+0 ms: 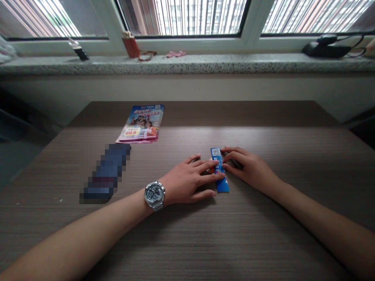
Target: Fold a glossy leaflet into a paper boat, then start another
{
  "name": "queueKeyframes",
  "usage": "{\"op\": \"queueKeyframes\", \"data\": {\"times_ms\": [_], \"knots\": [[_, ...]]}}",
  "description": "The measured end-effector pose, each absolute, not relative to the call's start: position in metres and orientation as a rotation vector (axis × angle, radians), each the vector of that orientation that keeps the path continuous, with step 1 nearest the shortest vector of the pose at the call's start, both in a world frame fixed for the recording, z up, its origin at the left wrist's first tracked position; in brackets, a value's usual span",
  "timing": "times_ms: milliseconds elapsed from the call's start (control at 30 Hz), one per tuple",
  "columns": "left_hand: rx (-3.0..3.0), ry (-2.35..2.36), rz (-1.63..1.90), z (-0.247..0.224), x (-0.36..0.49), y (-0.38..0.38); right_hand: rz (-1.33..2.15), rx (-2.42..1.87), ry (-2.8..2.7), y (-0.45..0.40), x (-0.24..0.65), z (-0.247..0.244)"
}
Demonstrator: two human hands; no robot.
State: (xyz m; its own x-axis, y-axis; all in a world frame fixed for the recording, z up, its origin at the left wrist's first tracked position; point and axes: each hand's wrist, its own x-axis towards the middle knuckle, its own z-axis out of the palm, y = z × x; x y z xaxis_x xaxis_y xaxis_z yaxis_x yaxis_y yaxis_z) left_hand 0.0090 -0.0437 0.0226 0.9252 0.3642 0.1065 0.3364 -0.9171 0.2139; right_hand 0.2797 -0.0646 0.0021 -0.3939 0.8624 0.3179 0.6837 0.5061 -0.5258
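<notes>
Tabletop [193, 246] reaches toward six o'clock, its near edge out of view. Left hand [187, 177], fingers spread, overlaps the narrow blue leaflet [219, 169] at its three o'clock; right hand [253, 166], curled, meets the leaflet's edge at its nine, pinch or not cannot tell. Long axis: eleven-thirty to five-thirty. Brochure stack [143, 123] at ten; open room toward one.

I see a dark, pixelated slab [107, 171] lying aslant on the left part of the worktop [187, 246]. Along the speckled stone sill [234, 65] I make out, left to right, a small black-and-white item [78, 50], a red case [131, 47] with a reddish cord [148, 56] beside it, something pink [175, 54], and a black device [326, 50] with a cable [358, 42]. Behind them, bars [202, 17] show through the window [187, 41].
</notes>
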Motion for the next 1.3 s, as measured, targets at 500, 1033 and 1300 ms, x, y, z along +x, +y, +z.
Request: {"op": "queueKeyframes", "data": {"times_ms": [500, 1033, 1300], "knots": [[2.888, 0.539, 0.216, 0.025, 0.01, -0.045, 0.337, -1.302, -2.219, -0.066, 0.274, 0.006], [2.877, 0.537, 0.213, 0.024, 0.01, -0.045, 0.172, -1.398, -2.214, -0.047, 0.269, 0.01], [2.876, 0.531, 0.203, 0.024, 0.009, -0.045, 0.11, -1.445, -2.215, -0.028, 0.27, 0.006]]}}
